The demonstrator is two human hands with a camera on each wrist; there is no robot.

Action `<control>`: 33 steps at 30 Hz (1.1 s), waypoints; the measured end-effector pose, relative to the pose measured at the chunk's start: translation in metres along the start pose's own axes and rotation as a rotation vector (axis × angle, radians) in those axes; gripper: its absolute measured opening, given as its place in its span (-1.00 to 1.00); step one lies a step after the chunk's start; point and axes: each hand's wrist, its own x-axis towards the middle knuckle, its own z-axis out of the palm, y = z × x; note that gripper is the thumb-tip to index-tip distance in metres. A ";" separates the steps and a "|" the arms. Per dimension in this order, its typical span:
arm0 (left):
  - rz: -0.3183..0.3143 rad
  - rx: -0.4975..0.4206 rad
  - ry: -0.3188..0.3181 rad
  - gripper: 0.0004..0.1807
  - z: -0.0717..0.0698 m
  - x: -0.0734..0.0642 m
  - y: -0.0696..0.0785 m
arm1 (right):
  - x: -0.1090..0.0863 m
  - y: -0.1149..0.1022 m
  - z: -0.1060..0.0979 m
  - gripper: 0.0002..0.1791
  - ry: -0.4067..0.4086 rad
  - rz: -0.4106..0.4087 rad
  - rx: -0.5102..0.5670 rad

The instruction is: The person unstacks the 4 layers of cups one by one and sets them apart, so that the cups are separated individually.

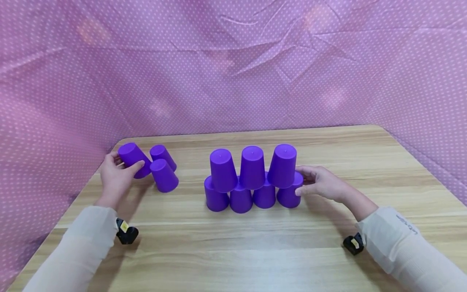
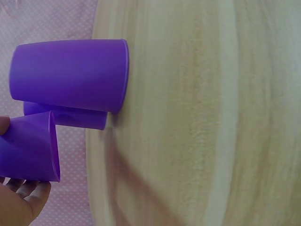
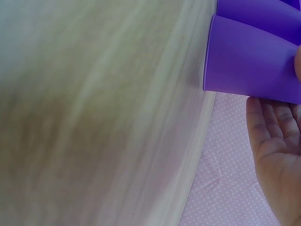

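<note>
At the left, my left hand (image 1: 116,174) grips a tilted, upside-down purple cup (image 1: 132,156), thumb on one side and fingers on the other. In the left wrist view this cup (image 2: 26,146) is raised, its open rim showing. Two more upside-down purple cups, a near one (image 1: 165,176) and a far one (image 1: 163,156), stand just beside it. My right hand (image 1: 322,184) holds the sides of the bottom row's rightmost cup (image 1: 288,196) between thumb and fingertips. In the right wrist view, the fingers (image 3: 277,120) lie along that cup's side.
In the middle, several upside-down cups form a bottom row, with three cups bridging them above, among them a middle upper cup (image 1: 252,168). Wooden tabletop (image 1: 233,247) lies in front. A pink dotted cloth (image 1: 233,81) hangs behind and at both sides.
</note>
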 end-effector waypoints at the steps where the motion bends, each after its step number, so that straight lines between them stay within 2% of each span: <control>1: -0.003 0.002 -0.004 -0.17 0.001 0.000 -0.001 | 0.000 0.000 0.000 -0.28 0.000 0.000 0.001; 12: -0.039 0.056 -0.057 -0.17 0.003 0.004 -0.019 | 0.002 -0.002 0.001 -0.28 0.003 0.001 0.002; 22: -0.035 0.092 -0.078 -0.16 0.006 0.005 -0.024 | 0.002 0.000 0.001 -0.28 -0.002 0.003 0.016; 33: -0.040 0.089 -0.108 -0.14 0.008 0.006 -0.027 | 0.003 -0.001 0.000 -0.28 -0.002 0.018 0.008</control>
